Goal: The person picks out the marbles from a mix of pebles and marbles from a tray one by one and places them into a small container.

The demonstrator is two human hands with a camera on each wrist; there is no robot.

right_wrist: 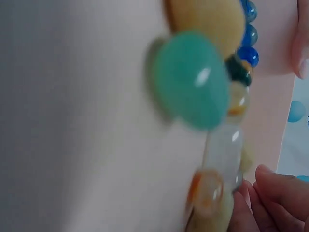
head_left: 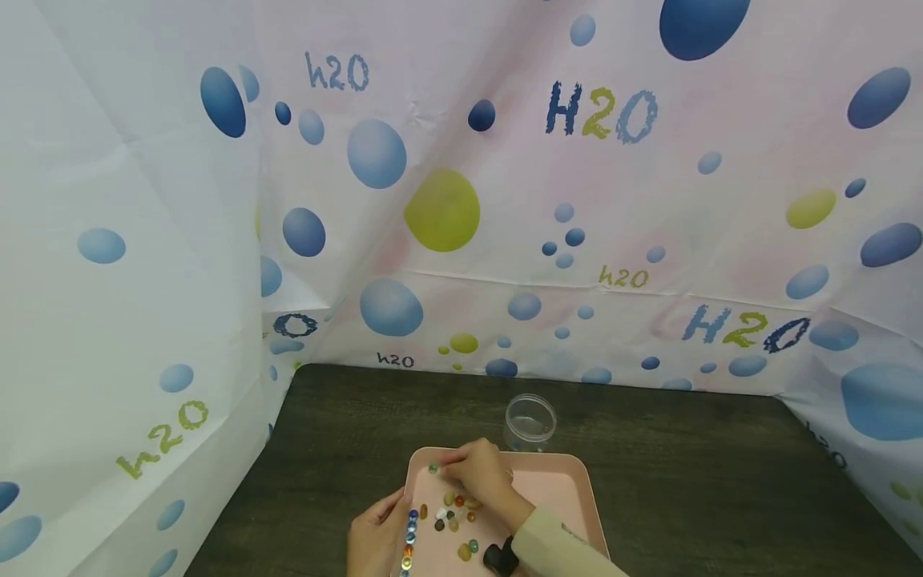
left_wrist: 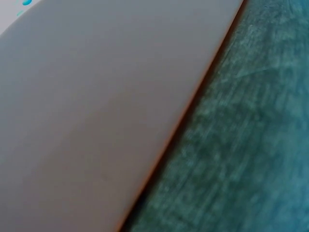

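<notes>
My left hand (head_left: 376, 535) holds the left rim of a pink tray (head_left: 548, 481); the left wrist view shows the tray's pale outer wall (left_wrist: 106, 106). My right hand (head_left: 481, 474) reaches over the tray's far left part, its fingertips right at a green marble (head_left: 433, 468). In the right wrist view the right thumb and fingers (right_wrist: 277, 193) are bent close together; I cannot tell whether they pinch anything. A row of glass marbles (head_left: 411, 526), blue, orange and yellow, lines the left side. Mixed polished stones (head_left: 453, 525) lie in the middle, below the right hand.
Behind the tray stands a clear round jar (head_left: 530, 421) on the dark wooden table (head_left: 692, 465). A black object (head_left: 499, 558) shows by the right sleeve (head_left: 558, 545). Close to the right wrist camera lies a green oval stone (right_wrist: 193, 79). A printed cloth (head_left: 505, 264) hangs behind.
</notes>
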